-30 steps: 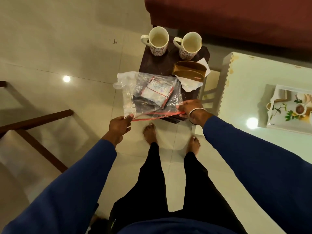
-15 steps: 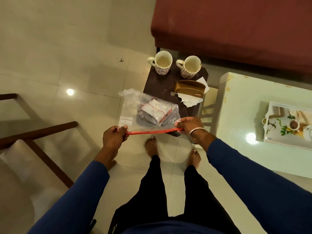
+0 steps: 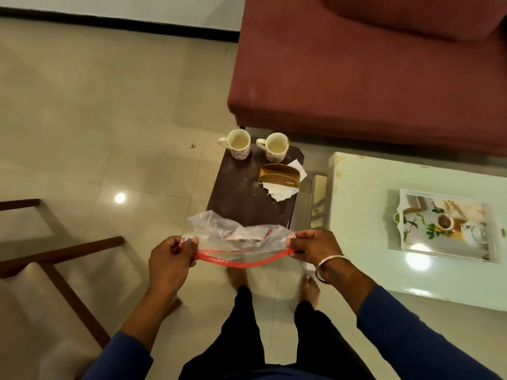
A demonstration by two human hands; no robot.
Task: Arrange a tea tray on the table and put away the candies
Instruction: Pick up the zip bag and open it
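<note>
Glossy beige floor tiles [image 3: 82, 119] mirror a ceiling light. A maroon sofa [image 3: 356, 78] stands behind a dark side worktop [image 3: 236, 193], beside a pale glass-topped worktop [image 3: 365, 242].

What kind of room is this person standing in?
Most likely a living room at home. There is a red sofa, a small dark side table with two mugs, and a pale coffee table holding a tea tray.

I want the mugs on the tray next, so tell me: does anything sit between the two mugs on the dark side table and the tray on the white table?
Partly. The napkin holder and loose napkins lie right of the two mugs, toward the tray. Lifted mugs should clear them. Both hands, left hand and right hand, hold the zip bag.
</note>
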